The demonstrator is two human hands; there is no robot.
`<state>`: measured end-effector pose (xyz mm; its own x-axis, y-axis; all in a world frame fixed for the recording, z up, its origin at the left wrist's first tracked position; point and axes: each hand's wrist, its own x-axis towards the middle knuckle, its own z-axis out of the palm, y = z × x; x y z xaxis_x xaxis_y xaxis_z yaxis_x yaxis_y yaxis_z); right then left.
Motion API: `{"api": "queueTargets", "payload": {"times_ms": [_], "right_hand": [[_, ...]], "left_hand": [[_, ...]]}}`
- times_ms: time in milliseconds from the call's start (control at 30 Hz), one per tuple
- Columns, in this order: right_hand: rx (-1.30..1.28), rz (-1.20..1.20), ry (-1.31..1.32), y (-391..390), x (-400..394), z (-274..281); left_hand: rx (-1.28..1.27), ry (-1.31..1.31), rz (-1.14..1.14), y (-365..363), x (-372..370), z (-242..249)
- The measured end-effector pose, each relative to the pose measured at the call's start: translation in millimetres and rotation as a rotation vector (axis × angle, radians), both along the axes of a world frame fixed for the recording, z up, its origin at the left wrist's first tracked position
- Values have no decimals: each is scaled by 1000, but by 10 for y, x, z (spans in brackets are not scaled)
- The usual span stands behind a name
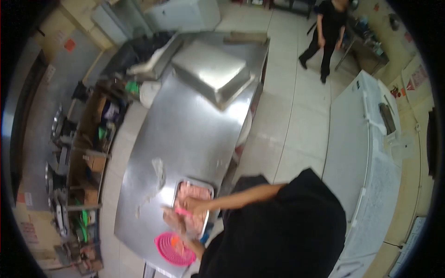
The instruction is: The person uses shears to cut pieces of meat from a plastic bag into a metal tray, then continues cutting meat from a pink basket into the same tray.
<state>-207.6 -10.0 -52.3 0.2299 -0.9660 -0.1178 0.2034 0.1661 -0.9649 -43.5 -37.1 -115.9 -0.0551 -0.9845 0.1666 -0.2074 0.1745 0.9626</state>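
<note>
A metal tray (211, 191) of pale pink raw pieces, apparently meat, rests on the steel table near its edge. My right hand (195, 205) reaches over the tray, its fingers closed around a small pink object (184, 211), perhaps a handle. Beside the tray's left edge is my left hand (174, 221), close to the right one; it is blurred, and its fingers and anything in them cannot be made out. Just below it, a pink perforated basket (163, 248) holds something orange.
A large metal pan (208, 62) lies farther up the steel table (162, 125). A crumpled, pale, film-like item (159, 172) lies left of the tray. White chest freezers (350, 120) line the right side. A person in black (330, 21) walks at the upper right. Shelves (90, 162) stand left.
</note>
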Motion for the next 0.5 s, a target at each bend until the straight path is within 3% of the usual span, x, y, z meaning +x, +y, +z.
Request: {"api": "queueTargets", "payload": {"times_ms": [33, 100, 200, 467, 500], "right_hand": [[-36, -15, 63, -70, -149, 78], [-113, 35, 170, -248, 55, -356], [-28, 115, 61, -311, 143, -456], [-222, -29, 152, -488, 247, -703], [-130, -44, 231, -458, 230, -646]], "left_hand": [[-10, 20, -2, -24, 2, -17], [-23, 34, 1, -59, 0, -32], [-35, 26, -2, -101, 3, -9], [-95, 140, 39, -288, -66, -45], [-116, 157, 30, -324, -83, -43]]}}
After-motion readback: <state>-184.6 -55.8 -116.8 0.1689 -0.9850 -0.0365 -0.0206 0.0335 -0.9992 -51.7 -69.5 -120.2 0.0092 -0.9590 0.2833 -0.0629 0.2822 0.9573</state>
